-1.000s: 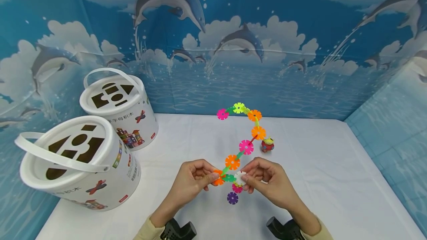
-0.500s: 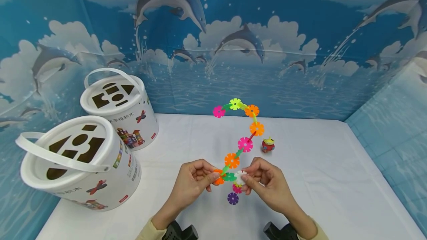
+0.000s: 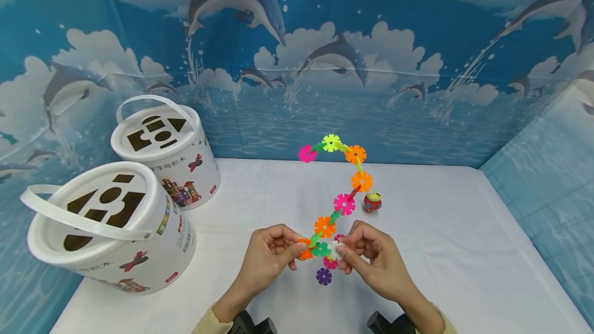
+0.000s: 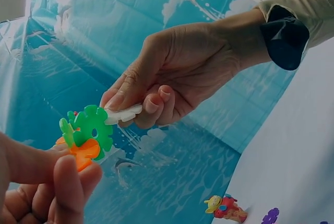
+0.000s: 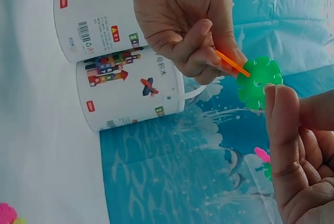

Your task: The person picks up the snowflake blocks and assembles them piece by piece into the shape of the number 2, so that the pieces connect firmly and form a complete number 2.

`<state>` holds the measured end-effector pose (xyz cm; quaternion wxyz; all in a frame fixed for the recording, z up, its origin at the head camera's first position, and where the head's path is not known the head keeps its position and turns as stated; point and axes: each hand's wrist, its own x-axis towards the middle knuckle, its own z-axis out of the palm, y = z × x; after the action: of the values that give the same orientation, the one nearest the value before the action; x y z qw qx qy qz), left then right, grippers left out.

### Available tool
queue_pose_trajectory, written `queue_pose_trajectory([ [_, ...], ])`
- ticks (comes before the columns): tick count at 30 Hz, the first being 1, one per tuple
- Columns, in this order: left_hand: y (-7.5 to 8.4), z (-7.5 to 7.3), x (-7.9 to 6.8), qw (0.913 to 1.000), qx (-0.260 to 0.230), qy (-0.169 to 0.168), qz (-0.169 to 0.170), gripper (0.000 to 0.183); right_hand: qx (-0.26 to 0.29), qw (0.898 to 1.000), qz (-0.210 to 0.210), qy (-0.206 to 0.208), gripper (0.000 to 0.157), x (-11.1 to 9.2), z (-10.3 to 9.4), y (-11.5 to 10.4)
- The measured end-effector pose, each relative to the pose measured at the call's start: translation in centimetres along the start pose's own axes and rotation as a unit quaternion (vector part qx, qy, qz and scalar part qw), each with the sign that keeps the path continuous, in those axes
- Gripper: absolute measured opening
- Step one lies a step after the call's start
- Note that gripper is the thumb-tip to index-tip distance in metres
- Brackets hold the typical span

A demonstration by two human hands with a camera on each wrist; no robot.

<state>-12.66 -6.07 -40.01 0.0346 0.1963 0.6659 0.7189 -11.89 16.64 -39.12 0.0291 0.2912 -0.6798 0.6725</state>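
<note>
In the head view, a chain of snowflake building discs runs up from my hands in pink, yellow, orange and green. My left hand pinches the orange disc at its near end. A green disc slots into that orange one, which the right wrist view shows edge-on. My right hand pinches a white disc between thumb and fingers. In the left wrist view the white disc meets the edge of the green disc. The fingers partly cover both pinched discs.
Two white lidded buckets with handles stand at the left. A small red-and-yellow toy figure stands right of the chain. Beneath the hands are a purple disc and a pink disc. A dolphin-print cloth hangs behind the table.
The chain's far end has swayed slightly left and then back right, rising a little. The white and green discs have tilted slightly, and a bit of pink now shows above the white one.
</note>
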Motion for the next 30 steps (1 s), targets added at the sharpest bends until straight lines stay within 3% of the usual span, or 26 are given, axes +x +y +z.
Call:
queue_pose_trajectory([
  [7, 0.3, 0.4, -0.1, 0.9999, -0.014, -0.007, 0.003, 0.011, -0.008, 1.000, -0.004, 0.007, 0.012, -0.3, 0.1, -0.8],
  [20, 0.8, 0.4, -0.9, 0.9997, -0.023, -0.008, 0.009, 0.012, 0.028, 1.000, -0.001, 0.008, 0.011, -0.6, 0.4, -0.6],
  [30, 1.4, 0.8, -1.2, 0.9998, -0.020, 0.000, -0.008, 0.017, 0.027, 0.999, -0.018, -0.004, 0.016, -0.5, 0.3, -0.7],
])
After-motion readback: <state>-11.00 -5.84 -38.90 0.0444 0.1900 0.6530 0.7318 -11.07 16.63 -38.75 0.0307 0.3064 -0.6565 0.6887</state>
